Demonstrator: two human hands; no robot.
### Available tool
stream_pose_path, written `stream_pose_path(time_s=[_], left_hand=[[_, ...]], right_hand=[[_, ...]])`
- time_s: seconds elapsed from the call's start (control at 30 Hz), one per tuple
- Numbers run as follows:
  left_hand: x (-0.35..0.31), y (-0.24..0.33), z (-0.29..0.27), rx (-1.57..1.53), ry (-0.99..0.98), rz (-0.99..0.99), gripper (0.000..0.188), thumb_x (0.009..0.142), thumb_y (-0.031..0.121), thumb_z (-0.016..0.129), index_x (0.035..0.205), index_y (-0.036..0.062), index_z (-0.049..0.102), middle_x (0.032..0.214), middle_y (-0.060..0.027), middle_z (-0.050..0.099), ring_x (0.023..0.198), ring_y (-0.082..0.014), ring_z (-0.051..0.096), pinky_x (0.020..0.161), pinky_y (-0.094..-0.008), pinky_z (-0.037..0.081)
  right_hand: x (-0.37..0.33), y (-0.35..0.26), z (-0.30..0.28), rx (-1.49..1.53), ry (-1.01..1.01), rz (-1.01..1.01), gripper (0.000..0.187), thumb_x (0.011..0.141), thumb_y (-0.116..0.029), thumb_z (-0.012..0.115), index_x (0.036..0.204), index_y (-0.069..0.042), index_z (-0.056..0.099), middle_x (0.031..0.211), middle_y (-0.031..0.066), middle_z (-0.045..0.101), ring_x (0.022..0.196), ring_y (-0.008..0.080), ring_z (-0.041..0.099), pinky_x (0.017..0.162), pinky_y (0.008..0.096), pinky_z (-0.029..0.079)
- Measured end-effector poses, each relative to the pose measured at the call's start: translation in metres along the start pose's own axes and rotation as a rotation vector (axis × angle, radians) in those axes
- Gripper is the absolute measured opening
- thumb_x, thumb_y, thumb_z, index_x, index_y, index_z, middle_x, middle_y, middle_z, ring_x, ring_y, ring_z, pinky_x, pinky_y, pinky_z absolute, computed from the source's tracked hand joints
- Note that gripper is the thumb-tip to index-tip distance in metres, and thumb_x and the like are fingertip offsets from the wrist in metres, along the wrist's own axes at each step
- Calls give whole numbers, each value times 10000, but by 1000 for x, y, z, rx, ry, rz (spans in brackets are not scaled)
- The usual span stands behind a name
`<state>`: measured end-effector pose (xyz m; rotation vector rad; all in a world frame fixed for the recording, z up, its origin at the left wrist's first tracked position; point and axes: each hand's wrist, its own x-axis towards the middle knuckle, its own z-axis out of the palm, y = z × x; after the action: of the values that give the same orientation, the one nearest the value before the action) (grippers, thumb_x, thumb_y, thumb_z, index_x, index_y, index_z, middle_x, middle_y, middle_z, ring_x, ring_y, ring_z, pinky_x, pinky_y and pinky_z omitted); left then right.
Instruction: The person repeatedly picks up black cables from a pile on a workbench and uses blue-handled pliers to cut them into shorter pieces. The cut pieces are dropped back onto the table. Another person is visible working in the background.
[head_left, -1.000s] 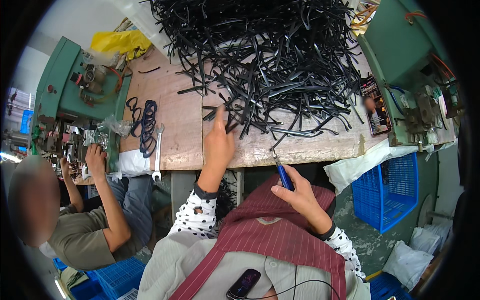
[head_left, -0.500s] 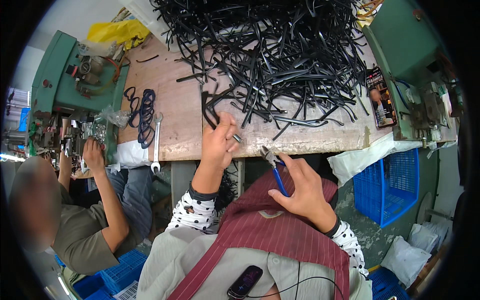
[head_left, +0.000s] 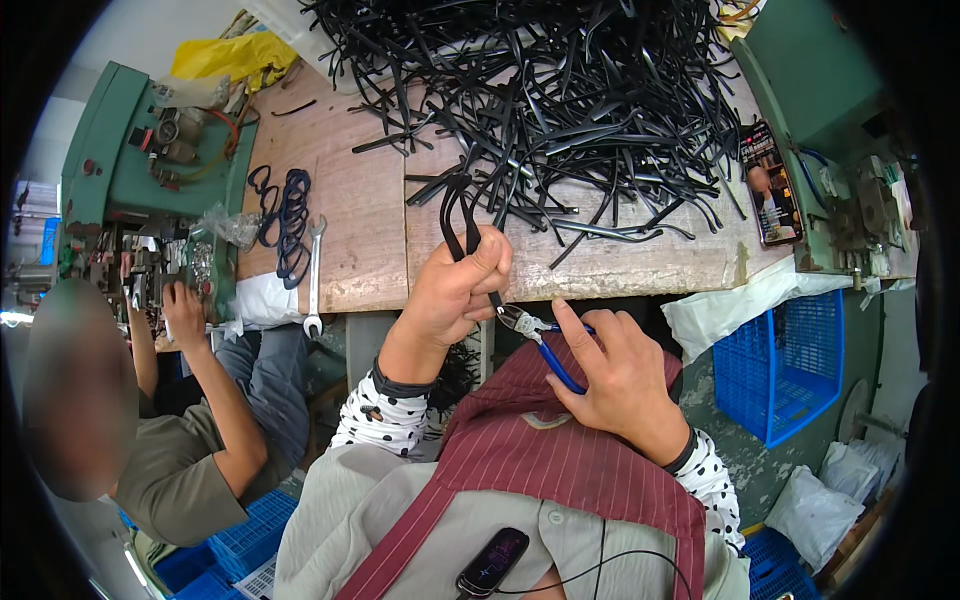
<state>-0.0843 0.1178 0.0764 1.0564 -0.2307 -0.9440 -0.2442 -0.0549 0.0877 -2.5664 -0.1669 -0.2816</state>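
While both hands work just off its near edge, the wooden desk [head_left: 345,195] stretches out ahead of them. Big heap of slim black curved pieces [head_left: 590,120], like eyeglass temples, lies beyond the hands, mostly ahead and to the right. Co-worker [head_left: 190,465] sits well to the left of the hands, at a green machine [head_left: 115,140]; second green machine [head_left: 825,90] stands far right of them. Blue crate [head_left: 748,395] sits right of the hands, below desk level.

Right hand [head_left: 635,390]: loosely curled around blue-handled pliers, index finger stretched forward. Left hand [head_left: 458,290]: closed on a few black pieces, at the desk's near edge.

Wrench [head_left: 315,270] lies left of the left hand, its near end over the desk edge; dark blue loops [head_left: 294,225] lie just beside it. Pliers [head_left: 553,362] point from the right hand toward the left. Held black pieces [head_left: 448,228] stick up beyond the left fist; a short end shows below it, right at the pliers' jaws, contact hard to tell.
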Motion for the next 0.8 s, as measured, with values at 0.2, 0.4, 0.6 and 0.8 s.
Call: stream_pose_path(time_s=[0.2, 0.4, 0.6, 0.8], left_hand=[[-3, -19, 28, -78, 388, 255, 306, 1019, 364, 511, 869, 98, 499, 579, 58, 298, 442, -37, 227, 380, -203, 201], [1, -46, 48, 92, 605, 680, 299, 1015, 359, 522, 901, 86, 486, 632, 39, 367, 501, -44, 307, 432, -216, 249], [-1, -60, 45, 278, 592, 812, 276, 1004, 318, 562, 930, 55, 519, 726, 18, 509, 569, -42, 422, 494, -207, 339], [1, -47, 46, -22, 636, 521, 252, 1023, 321, 526, 920, 94, 498, 696, 36, 450, 526, -31, 340, 457, -198, 283]], right_hand=[[-2, 5, 9, 136, 40, 52, 829, 600, -174, 841, 1357, -43, 532, 907, 125, 567, 742, 282, 596, 645, 368, 511], [-4, 0, 15, 386, -3, 179, 770, 659, -240, 821, 1343, -22, 541, 869, 122, 569, 742, 282, 621, 656, 376, 526], [-4, 2, 19, 450, -31, 209, 785, 670, -268, 820, 1355, -21, 526, 872, 138, 579, 720, 307, 621, 645, 389, 519], [-9, 4, 25, 465, -27, 236, 727, 720, -230, 802, 1361, -33, 520, 857, 154, 591, 725, 318, 630, 655, 401, 528]])
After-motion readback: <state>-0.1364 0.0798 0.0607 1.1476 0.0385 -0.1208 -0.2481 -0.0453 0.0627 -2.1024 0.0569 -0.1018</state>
